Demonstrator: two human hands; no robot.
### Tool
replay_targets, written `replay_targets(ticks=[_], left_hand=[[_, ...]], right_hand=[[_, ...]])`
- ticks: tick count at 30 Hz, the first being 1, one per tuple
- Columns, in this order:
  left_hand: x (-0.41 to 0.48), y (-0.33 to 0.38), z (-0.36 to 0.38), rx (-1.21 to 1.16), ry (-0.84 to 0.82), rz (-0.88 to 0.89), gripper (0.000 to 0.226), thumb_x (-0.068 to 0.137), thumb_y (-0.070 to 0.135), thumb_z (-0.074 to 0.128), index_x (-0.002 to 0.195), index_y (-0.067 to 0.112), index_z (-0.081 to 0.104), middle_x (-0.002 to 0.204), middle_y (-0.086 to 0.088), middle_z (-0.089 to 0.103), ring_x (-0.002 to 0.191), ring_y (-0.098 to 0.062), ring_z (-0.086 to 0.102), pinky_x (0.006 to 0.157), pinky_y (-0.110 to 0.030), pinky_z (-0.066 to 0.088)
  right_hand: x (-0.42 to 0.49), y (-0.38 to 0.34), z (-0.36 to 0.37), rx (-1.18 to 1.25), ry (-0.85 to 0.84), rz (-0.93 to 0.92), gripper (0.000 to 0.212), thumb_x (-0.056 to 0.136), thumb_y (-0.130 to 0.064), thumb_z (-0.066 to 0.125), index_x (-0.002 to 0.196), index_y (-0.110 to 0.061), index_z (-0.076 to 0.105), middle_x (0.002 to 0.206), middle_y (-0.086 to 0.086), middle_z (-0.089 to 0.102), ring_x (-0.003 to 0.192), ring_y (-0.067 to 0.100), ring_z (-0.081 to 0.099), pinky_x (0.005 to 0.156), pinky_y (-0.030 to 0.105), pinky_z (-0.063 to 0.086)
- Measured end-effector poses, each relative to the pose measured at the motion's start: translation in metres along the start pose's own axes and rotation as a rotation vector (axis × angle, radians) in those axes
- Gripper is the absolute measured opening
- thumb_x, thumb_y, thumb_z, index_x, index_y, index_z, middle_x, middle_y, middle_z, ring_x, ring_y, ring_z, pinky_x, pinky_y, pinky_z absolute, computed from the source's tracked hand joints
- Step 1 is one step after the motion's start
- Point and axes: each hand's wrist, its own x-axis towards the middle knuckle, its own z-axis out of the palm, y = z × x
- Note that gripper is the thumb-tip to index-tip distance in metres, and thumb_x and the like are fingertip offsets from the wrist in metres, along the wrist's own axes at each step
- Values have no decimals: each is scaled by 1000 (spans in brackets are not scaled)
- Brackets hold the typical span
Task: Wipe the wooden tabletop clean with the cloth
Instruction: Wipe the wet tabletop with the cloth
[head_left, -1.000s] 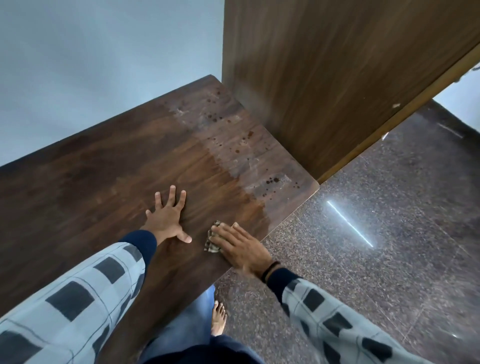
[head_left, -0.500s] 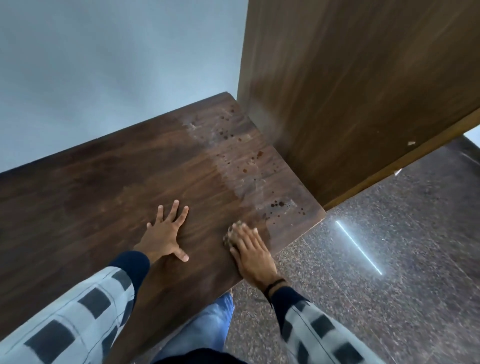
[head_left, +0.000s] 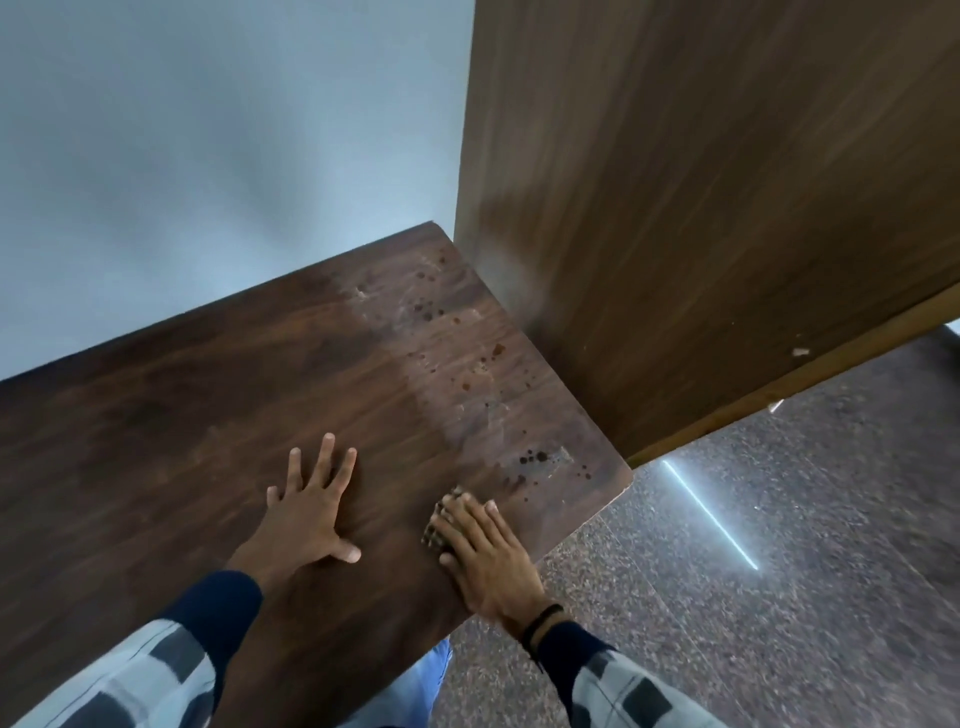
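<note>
A person leans over the tabletop (head_left: 197, 405). The left hand (head_left: 311, 512) stays planted flat on the dark, clean-looking wood, its fingers straight and spread and its thumb out to the side. Just to its right the cloth (head_left: 439, 532) lies on the table near the front edge, pinned under the right hand (head_left: 483, 556), whose straight fingers press down close together.

Within the last second that hand has swung round. Its fingers pointed left toward the other thumb then, and now they point away from the body, the cloth carried right to the rim of the pale, dusty strip (head_left: 467, 410) and its dark spots (head_left: 530, 458). The stroke appears to be turning onto the soiled end, and by this look that end is not yet wiped.

Most of the cloth is hidden beneath the palm; only a crumpled checked edge shows at the fingertips and thumb side, so its size and fold cannot be told. The wooden panel (head_left: 701, 234) at right is motion-blurred, and the frame cuts off both sleeves and the table's left end.
</note>
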Motion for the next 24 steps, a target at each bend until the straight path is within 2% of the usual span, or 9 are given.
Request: replay_targets(ticks=[2,4,10,13,15,17,20,22,24], left_hand=[[11,7,-19,-39,68,10,149,61,59,86,145,37,-35,144,13,-55,143,-36,-34,115,-68,9],[25,9,-44,-69,91,-8,148,61,61,85,149,37,-31,149,9,-50,146,-37,-30,115,-68,9],[57,-10,-101,-166,88,-153,148,59,57,90,156,32,-20,158,3,-38,148,-40,-24,115,-69,8],[65,-26,-116,-195,90,-205,146,61,55,90,157,31,-17,160,2,-36,149,-40,-23,115,-69,8],[69,-37,-125,-220,83,-234,146,61,55,90,157,31,-17,160,1,-35,149,-40,-22,116,-69,8],[73,-44,-129,-239,85,-258,147,60,55,90,156,34,-19,159,2,-38,148,-40,-23,116,-68,8],[81,-51,-130,-265,102,-273,148,59,54,91,155,38,-21,158,3,-40,147,-43,-23,115,-69,8],[87,-53,-129,-265,79,-273,148,57,55,91,155,38,-19,159,2,-37,146,-48,-23,115,-70,8],[90,-53,-127,-245,68,-265,149,56,55,92,156,38,-18,159,0,-37,145,-50,-24,114,-71,7]], right_hand=[[5,9,-1,-5,16,-52,50,108,-43,35,156,-28,35,166,-4,29,155,18,20,124,42,15],[20,19,-8,-24,10,-68,50,109,-42,34,157,-28,33,166,-5,27,156,16,18,125,41,12],[80,20,-26,81,-26,163,53,110,-49,22,159,-30,28,168,-9,20,157,13,9,125,37,-4],[86,3,-21,108,27,249,53,110,-50,25,158,-28,34,166,-6,25,157,16,12,124,42,5],[77,-8,-11,110,16,138,54,110,-50,25,159,-27,30,169,-4,21,158,18,7,123,44,9],[62,-6,-1,75,-13,-84,53,111,-49,28,159,-27,28,170,-5,16,158,19,7,123,43,11],[74,23,-8,37,-46,-276,50,111,-42,29,160,-30,23,170,-7,15,157,15,8,126,41,7],[99,41,-21,-32,-53,-251,54,110,-35,34,162,-29,18,170,-6,12,158,16,4,128,41,3],[118,49,-31,-37,-44,-83,56,109,-35,32,163,-28,15,171,-5,10,157,14,-4,128,42,2]])
